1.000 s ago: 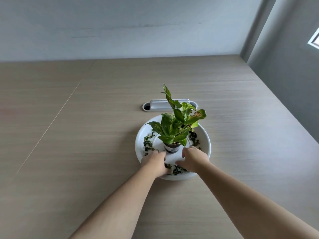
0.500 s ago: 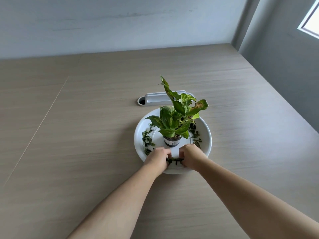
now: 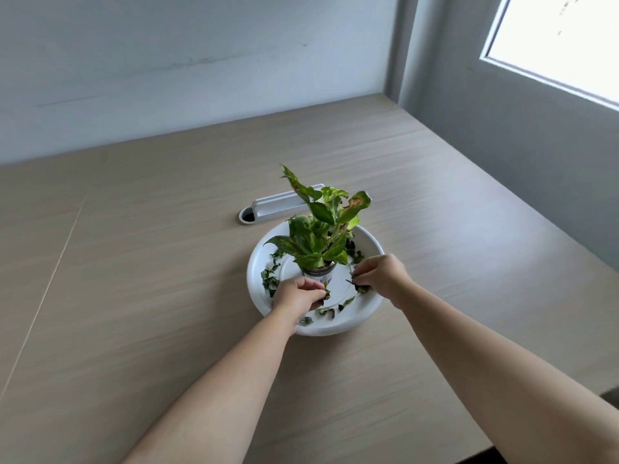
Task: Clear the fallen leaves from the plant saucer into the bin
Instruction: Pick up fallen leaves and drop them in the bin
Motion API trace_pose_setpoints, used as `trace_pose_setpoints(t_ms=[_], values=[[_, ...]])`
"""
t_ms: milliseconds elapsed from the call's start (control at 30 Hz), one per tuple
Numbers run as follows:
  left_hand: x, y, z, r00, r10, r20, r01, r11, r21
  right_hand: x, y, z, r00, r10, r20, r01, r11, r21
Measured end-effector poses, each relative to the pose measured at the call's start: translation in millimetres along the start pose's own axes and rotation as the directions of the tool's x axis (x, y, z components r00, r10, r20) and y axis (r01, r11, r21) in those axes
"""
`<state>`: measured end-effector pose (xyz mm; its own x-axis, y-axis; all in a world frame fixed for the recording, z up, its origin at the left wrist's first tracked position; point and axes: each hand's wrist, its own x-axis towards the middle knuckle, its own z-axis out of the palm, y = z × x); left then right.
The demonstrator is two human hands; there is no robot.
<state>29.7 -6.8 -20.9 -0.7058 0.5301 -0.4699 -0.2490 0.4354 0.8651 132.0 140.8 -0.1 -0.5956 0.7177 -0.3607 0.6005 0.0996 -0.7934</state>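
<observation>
A round white saucer (image 3: 363,321) sits on the wooden table with a small potted green plant (image 3: 318,242) standing at its centre. Dark fallen leaves lie around the pot: a cluster on the left (image 3: 269,281), some at the front (image 3: 330,311), others at the back right (image 3: 355,254). My left hand (image 3: 296,298) is over the saucer's front left, fingers pinched on dark leaf pieces. My right hand (image 3: 380,274) is over the right side, fingertips closed on a leaf by the pot. No bin is in view.
A grey cable grommet cover (image 3: 279,205) is set into the table just behind the saucer. Walls close the far side and right side, with a window (image 3: 562,38) at top right. The table's front right edge (image 3: 549,426) is near my right forearm.
Both hands were together at the saucer's front. They have spread apart, the right one moving to the right of the pot, each now pinching leaves. The view has tilted up and right.
</observation>
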Motion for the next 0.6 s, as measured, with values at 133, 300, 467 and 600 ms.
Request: trace_pose_setpoints(t_ms=[133,300,467,600], values=[[-17.0,14.0,37.0,0.996,-0.044,0.072,0.052,0.992,-0.119,-9.9,16.1,-38.0,0.998,0.050,-0.029,-0.045,0.985,0.165],[-48.0,42.0,140.2,0.984,-0.004,0.181,0.037,0.983,-0.178,-44.5,63.8,-138.3,0.993,0.087,-0.081,-0.053,0.936,0.349],[-105.5,65.8,304.1,0.913,0.057,0.405,0.012,0.986,-0.166,-100.0,164.8,-285.3,0.951,0.179,-0.252,-0.052,0.897,0.439],[-155.8,61.5,440.2,0.819,0.038,0.572,0.015,0.996,-0.088,-157.5,259.0,-389.9,0.865,0.289,-0.410,-0.058,0.869,0.491]])
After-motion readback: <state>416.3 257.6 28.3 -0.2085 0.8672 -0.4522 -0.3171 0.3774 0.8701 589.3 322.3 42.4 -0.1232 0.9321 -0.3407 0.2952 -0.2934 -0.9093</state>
